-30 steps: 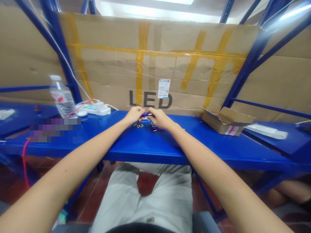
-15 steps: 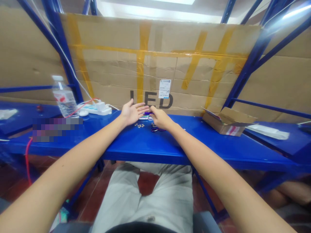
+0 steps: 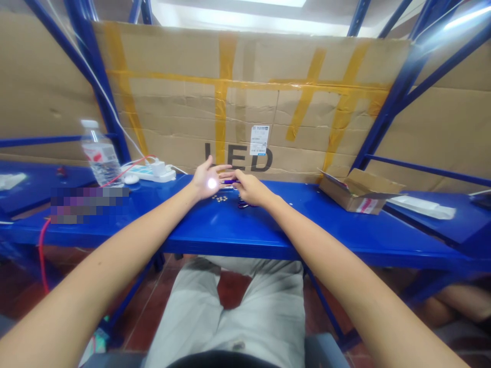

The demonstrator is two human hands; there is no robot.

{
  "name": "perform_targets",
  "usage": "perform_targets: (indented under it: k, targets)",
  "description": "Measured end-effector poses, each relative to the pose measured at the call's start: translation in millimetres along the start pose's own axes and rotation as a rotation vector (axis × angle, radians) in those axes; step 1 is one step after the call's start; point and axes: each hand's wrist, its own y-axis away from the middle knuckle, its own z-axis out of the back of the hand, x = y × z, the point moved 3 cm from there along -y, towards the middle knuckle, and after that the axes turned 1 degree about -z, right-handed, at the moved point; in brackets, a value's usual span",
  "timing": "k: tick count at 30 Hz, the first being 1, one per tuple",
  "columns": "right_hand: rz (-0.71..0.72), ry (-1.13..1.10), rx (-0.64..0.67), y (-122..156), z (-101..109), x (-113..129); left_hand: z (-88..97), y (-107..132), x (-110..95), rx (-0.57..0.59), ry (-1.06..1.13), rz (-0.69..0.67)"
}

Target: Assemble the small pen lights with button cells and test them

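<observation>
My right hand [image 3: 251, 189] grips a slim purple flashlight [image 3: 230, 181] that points left. A bright round spot of its light falls on the palm of my left hand [image 3: 205, 179]. That hand is open and palm up, its fingers spread toward the flashlight, with nothing in it. On the blue table [image 3: 230, 230] just below the hands lie several small shiny metal pieces [image 3: 220, 198], too small to name surely. Dark purple cord-like loops [image 3: 245, 205] lie under my right hand, partly hidden by it.
A water bottle [image 3: 100, 156] and a white power strip [image 3: 153, 174] stand at the left, with a red cable [image 3: 43, 255] running down. An open cardboard box [image 3: 356, 191] sits at the right. A large cardboard panel [image 3: 172, 112] closes the back. Another person's limb [image 3: 466, 301] shows at lower right.
The flashlight has lit up, and a bright spot now shows on my left palm. My right hand has turned slightly, and more of the flashlight shows.
</observation>
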Motion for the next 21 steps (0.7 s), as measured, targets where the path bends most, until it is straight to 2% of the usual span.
perform_targets:
  k: [10, 21]
  targets:
    - [0.006, -0.015, 0.024, 0.4, 0.0, 4.6, -0.2, -2.8, 5.2, 0.009, -0.018, 0.018]
    - [-0.009, 0.108, 0.057, 1.2, 1.0, 7.8, -4.5, 0.8, 7.2, -0.019, -0.054, 0.034]
